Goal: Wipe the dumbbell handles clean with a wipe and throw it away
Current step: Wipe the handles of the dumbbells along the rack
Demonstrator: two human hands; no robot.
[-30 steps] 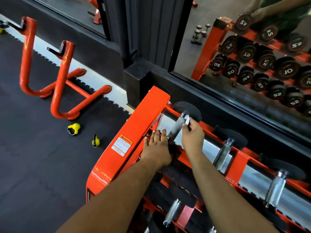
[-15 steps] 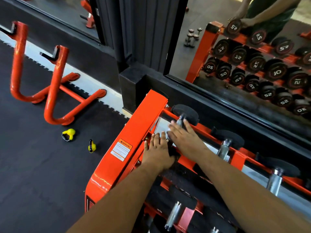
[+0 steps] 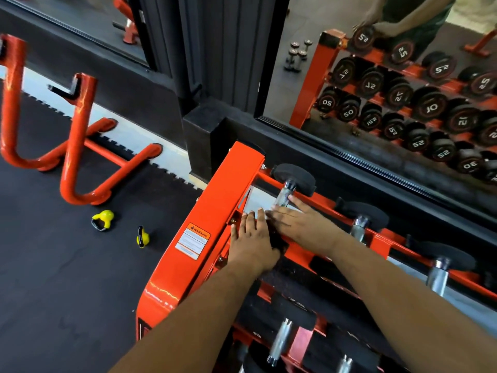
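Note:
The leftmost dumbbell on the top shelf of the orange rack [image 3: 231,195] has a knurled steel handle [image 3: 284,196] and a black far head [image 3: 295,176]. My right hand [image 3: 301,224] lies flat across the near part of that handle, fingers straight and pointing left. My left hand [image 3: 252,244] rests with straight fingers on the dumbbell's near black head. I cannot pick out the wipe; the pale patch at my fingertips may be it or the light surface behind the rack.
More dumbbells [image 3: 359,228] [image 3: 438,275] sit to the right on the shelf, others [image 3: 279,343] on the shelf below. A mirror [image 3: 390,98] stands behind the rack. Two yellow kettlebells [image 3: 103,219] [image 3: 142,236] and an orange stand [image 3: 78,146] are on the black floor to the left.
My right hand left its pinch near the far end of the handle and now lies flat lower on the handle. My left hand has stayed put.

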